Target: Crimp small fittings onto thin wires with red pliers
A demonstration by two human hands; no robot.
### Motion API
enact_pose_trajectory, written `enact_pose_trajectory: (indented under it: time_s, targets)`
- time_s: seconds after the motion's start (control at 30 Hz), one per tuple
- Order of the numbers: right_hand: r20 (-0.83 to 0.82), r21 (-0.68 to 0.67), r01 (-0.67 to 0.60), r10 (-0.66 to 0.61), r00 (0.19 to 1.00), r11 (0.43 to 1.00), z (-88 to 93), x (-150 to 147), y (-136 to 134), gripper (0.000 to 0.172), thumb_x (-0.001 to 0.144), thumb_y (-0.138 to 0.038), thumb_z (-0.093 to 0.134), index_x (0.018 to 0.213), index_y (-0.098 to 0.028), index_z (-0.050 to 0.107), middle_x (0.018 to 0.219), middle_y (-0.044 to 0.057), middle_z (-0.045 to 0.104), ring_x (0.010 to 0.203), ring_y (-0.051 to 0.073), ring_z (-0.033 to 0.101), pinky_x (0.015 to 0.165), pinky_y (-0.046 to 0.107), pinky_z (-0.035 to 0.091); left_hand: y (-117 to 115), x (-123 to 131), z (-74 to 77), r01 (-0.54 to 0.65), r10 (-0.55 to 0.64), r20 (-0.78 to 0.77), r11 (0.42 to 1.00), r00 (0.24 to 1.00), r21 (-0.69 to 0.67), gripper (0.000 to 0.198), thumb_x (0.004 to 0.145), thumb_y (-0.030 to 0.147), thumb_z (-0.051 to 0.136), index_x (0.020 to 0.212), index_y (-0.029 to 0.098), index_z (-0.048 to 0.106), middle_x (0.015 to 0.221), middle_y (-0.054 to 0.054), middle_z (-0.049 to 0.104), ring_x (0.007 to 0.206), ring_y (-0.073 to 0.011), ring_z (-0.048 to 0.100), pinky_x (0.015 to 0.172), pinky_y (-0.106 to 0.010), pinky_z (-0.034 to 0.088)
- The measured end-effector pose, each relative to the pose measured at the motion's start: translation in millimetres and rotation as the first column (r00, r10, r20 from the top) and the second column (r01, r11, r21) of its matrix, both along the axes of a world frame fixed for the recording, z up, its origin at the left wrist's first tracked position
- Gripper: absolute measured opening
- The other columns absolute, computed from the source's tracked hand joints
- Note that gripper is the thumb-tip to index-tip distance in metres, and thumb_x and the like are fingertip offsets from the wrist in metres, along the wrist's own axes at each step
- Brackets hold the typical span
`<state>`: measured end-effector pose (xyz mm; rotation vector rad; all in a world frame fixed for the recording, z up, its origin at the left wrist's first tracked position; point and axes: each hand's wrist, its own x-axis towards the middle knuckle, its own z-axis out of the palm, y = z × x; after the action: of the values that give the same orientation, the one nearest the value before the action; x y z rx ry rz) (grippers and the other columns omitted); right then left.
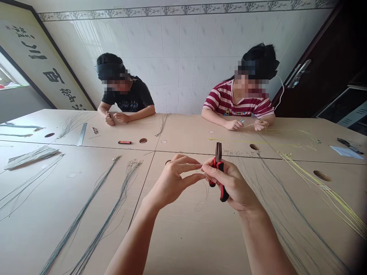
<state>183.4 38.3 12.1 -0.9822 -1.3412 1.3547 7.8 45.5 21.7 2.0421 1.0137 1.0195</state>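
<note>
My right hand (233, 183) is wrapped round a pair of pliers (220, 168) with red and black handles, dark jaws pointing up. Its thumb and index finger reach left to the fingertips of my left hand (177, 175). That hand is closed in a loose pinch, thumb and fingers nearly together. From where the fingertips meet, a thin looped wire (202, 208) hangs over the table; its upper end is hidden by the fingers.
Bundles of grey-blue strands (86, 208) lie left, with yellow strands (329, 194) at right. Across the wooden table (177, 244) sit a person in black (129, 95) and a person in stripes (237, 99). A metal ruler (82, 133) and red-black stick (125, 142) lie farther off.
</note>
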Motion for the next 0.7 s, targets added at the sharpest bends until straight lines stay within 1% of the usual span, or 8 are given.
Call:
enact_pose_trajectory:
  time_s: [0.1, 0.2, 0.3, 0.37, 0.47, 0.53, 0.6, 0.7]
  targets:
    - [0.013, 0.039, 0.030, -0.030, 0.999, 0.999, 0.0, 0.3, -0.7, 0.024, 0.086, -0.040, 0.065, 0.072, -0.021, 0.061, 0.062, -0.003, 0.042, 0.062, 0.012, 0.037, 0.060, 0.028, 0.031, -0.2, -0.4, -0.8, -0.020, 0.028, 0.045, 0.987, 0.999, -0.160, 0.022, 0.081, 0.037, 0.071, 0.100, 0.026, 0.076, 0.109, -0.006, 0.072, 0.106, -0.0239, 0.061, 0.077, -0.033, 0.054]
    - [0.015, 0.073, 0.047, -0.049, 0.999, 0.996, -0.6, 1.6, -0.8, 0.025, 0.088, -0.040, 0.063, 0.071, -0.021, 0.060, 0.064, -0.003, 0.042, 0.064, 0.013, 0.036, 0.062, 0.029, 0.030, -1.1, -2.7, 1.8, 0.001, 0.023, 0.090, 0.965, 0.996, -0.261, 0.027, 0.082, 0.041, 0.069, 0.102, 0.024, 0.074, 0.109, -0.006, 0.073, 0.103, -0.0223, 0.064, 0.080, -0.032, 0.054]
    - [0.033, 0.087, 0.046, -0.049, 0.998, 0.995, -2.0, 2.9, -0.7, 0.026, 0.089, -0.041, 0.061, 0.072, -0.021, 0.060, 0.065, -0.003, 0.042, 0.063, 0.012, 0.035, 0.061, 0.029, 0.029, -1.9, -5.3, 5.7, 0.044, 0.009, 0.160, 0.945, 0.987, -0.324, 0.028, 0.086, 0.043, 0.064, 0.101, 0.021, 0.074, 0.105, -0.006, 0.074, 0.100, -0.0216, 0.066, 0.084, -0.032, 0.052]
    - [0.044, 0.087, 0.043, -0.047, 0.998, 0.995, -2.8, 3.3, -0.5, 0.026, 0.089, -0.041, 0.061, 0.073, -0.021, 0.059, 0.065, -0.003, 0.042, 0.063, 0.012, 0.035, 0.060, 0.029, 0.028, -2.3, -6.4, 7.4, 0.065, 0.004, 0.192, 0.935, 0.981, -0.350, 0.028, 0.088, 0.042, 0.062, 0.100, 0.020, 0.073, 0.101, -0.006, 0.075, 0.097, -0.0206, 0.067, 0.082, -0.030, 0.051]
    - [0.053, 0.097, 0.040, -0.045, 0.998, 0.995, -3.0, 3.7, -0.3, 0.026, 0.089, -0.042, 0.061, 0.073, -0.021, 0.058, 0.065, -0.003, 0.041, 0.063, 0.012, 0.035, 0.060, 0.029, 0.028, -2.4, -6.7, 8.4, 0.068, 0.001, 0.194, 0.936, 0.981, -0.347, 0.024, 0.089, 0.040, 0.061, 0.093, 0.019, 0.073, 0.092, -0.004, 0.074, 0.090, -0.0169, 0.066, 0.078, -0.026, 0.048]
    - [0.064, 0.098, 0.038, -0.044, 0.997, 0.994, -2.3, 4.1, -0.6, 0.026, 0.089, -0.042, 0.061, 0.073, -0.022, 0.058, 0.066, -0.003, 0.041, 0.064, 0.012, 0.035, 0.059, 0.029, 0.028, -2.5, -6.5, 8.9, 0.046, 0.014, 0.173, 0.939, 0.985, -0.340, 0.024, 0.090, 0.039, 0.060, 0.087, 0.019, 0.071, 0.086, -0.002, 0.073, 0.077, -0.0130, 0.062, 0.067, -0.023, 0.045]
    - [0.077, 0.097, 0.037, -0.044, 0.996, 0.995, -1.2, 4.5, -1.4, 0.026, 0.089, -0.042, 0.061, 0.073, -0.022, 0.058, 0.066, -0.003, 0.042, 0.064, 0.012, 0.035, 0.059, 0.028, 0.028, -3.3, -6.2, 9.8, 0.012, 0.038, 0.142, 0.942, 0.989, -0.335, 0.025, 0.090, 0.041, 0.060, 0.082, 0.019, 0.070, 0.081, -0.001, 0.071, 0.062, -0.0090, 0.052, 0.054, -0.021, 0.038]
    - [0.104, 0.111, 0.035, -0.047, 0.994, 0.993, 0.0, 4.7, -3.0, 0.026, 0.089, -0.042, 0.061, 0.073, -0.022, 0.059, 0.066, -0.003, 0.042, 0.064, 0.012, 0.036, 0.058, 0.028, 0.028, -6.1, -5.7, 12.0, -0.031, 0.067, 0.105, 0.950, 0.992, -0.312, 0.026, 0.089, 0.041, 0.060, 0.077, 0.019, 0.069, 0.075, 0.001, 0.068, 0.052, -0.0063, 0.037, 0.046, -0.021, 0.029]
